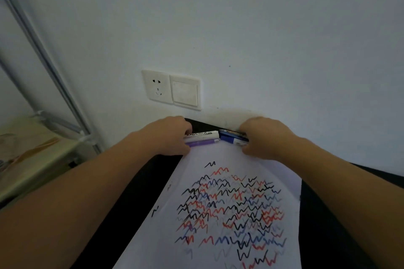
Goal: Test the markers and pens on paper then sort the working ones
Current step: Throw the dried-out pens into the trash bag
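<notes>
A white sheet of paper covered in black, red and blue zigzag test marks lies on a black table. At its far end, against the wall, my left hand grips a white acrylic marker and a purple pen lying side by side. My right hand grips a bunch of blue pens that point toward the left hand's markers. The two groups nearly meet end to end. My fingers hide the outer ends of both groups.
A white wall rises right behind the table, with a socket and a switch just above my hands. To the left stands a pale yellow-green shelf beside a metal pole.
</notes>
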